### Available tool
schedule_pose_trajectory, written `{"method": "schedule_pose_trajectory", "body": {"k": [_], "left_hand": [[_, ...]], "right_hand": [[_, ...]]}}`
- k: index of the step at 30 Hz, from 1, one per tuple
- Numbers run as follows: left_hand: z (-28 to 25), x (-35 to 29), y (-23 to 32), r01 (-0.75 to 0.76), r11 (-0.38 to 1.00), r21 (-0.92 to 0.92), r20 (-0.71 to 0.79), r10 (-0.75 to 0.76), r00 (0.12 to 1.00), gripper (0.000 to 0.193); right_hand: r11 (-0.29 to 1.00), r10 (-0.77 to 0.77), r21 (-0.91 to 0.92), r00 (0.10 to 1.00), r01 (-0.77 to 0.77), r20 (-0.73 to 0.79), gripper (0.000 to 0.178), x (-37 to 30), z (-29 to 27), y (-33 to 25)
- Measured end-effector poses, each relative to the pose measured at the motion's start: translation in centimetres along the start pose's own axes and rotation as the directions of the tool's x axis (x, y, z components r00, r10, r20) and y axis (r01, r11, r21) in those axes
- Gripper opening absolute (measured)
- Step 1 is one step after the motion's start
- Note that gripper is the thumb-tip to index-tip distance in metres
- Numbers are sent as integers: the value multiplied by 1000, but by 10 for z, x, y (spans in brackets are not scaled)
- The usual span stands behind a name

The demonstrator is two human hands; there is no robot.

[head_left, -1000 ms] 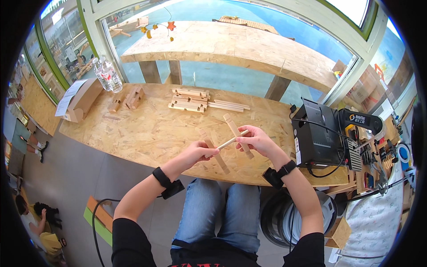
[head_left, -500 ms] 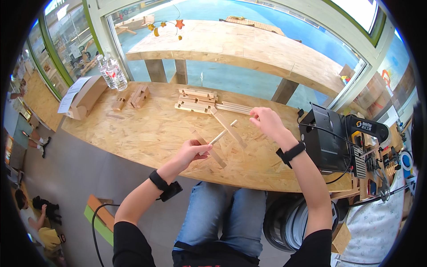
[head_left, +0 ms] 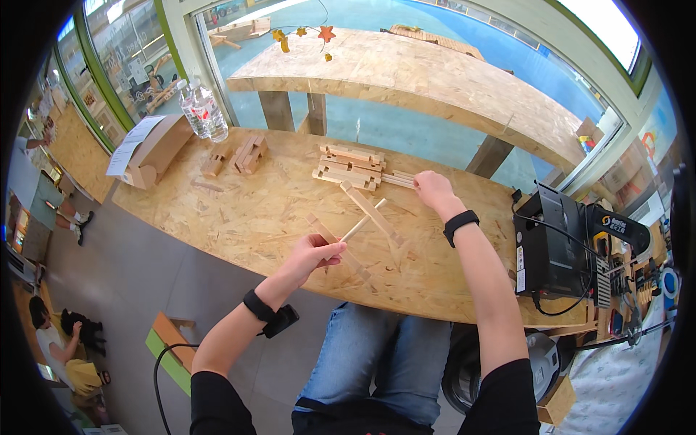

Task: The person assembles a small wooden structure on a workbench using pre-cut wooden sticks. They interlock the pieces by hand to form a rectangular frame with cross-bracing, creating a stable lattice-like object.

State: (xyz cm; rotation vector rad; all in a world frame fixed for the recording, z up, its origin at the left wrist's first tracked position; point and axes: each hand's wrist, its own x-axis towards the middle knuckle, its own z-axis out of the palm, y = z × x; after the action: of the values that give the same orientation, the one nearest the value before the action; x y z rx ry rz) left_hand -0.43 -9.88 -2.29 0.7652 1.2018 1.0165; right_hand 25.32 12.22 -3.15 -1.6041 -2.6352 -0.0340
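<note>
My left hand (head_left: pixel 312 257) pinches the near end of a pale wooden dowel (head_left: pixel 365 220), which slants up to the right above the table. Two flat wooden strips cross this dowel: a far strip (head_left: pixel 390 230) near its far end, and a near strip (head_left: pixel 319 225) close to my fingers, partly hidden by the hand. My right hand (head_left: pixel 435 194) is closed at the right ends of several thin wooden rods (head_left: pixel 397 179) lying on the table. Its fingertips are on the rods. Left of these rods lie notched wooden bars (head_left: pixel 349 165), set side by side.
The board table (head_left: pixel 239 217) also carries small notched blocks (head_left: pixel 249 154), a cardboard box (head_left: pixel 156 152) and plastic bottles (head_left: pixel 210 119) at the far left. A black machine (head_left: pixel 551 232) with cables stands at the right edge. A window frame (head_left: pixel 214 72) rises behind.
My right hand has moved from above the table to the rod ends and closed there. The left hand still holds the dowel with its strips. The view has shifted slightly.
</note>
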Motion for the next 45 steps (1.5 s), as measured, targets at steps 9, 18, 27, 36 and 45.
{"method": "schedule_pose_trajectory", "body": {"k": [9, 18, 27, 36, 45], "left_hand": [[-5, 1, 3, 16, 999, -43, 10, -16, 1000, 33], [-17, 1, 1, 28, 998, -58, -17, -29, 999, 33], [-31, 1, -3, 44, 996, -75, -39, -47, 998, 28], [-34, 0, -2, 51, 996, -72, -47, -55, 997, 27], [-37, 0, -5, 33, 996, -78, -62, -38, 997, 31]], "right_hand": [[996, -89, 24, 995, 90, -46, 8, -2, -9, -7], [952, -183, 218, 969, 217, -165, 10, 29, -14, -57], [927, -251, 261, 963, 268, -98, 10, 42, -14, -96], [933, -252, 231, 960, 275, -124, 11, 43, -7, -103], [930, -214, 293, 975, 220, -56, 9, 44, -9, -108]]}}
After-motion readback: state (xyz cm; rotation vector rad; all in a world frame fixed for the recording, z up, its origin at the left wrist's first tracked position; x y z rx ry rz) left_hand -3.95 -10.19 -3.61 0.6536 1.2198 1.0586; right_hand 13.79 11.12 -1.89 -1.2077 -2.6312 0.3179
